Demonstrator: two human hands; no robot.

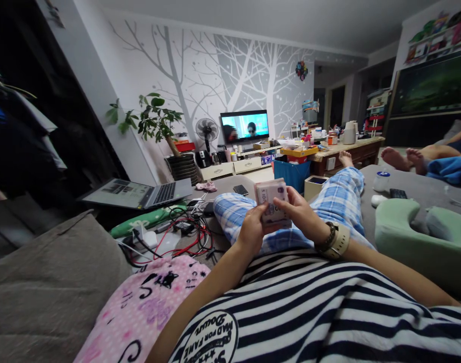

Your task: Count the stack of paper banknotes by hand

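Both of my hands hold a thick stack of banknotes above my lap, tilted up toward me. The notes are pale pink and grey with dark print. My left hand grips the lower left side, its thumb on the front face. On the right side, my right hand holds the stack with its thumb lying across the front. The fingers behind the stack are mostly hidden. A watch and a beaded bracelet are on my right wrist. Blue checked trousers cover my legs beneath the stack.
An open laptop and tangled cables lie at left. A phone rests ahead of my knee. At right are a green neck pillow, a white mouse, a lidded jar and another person's feet.
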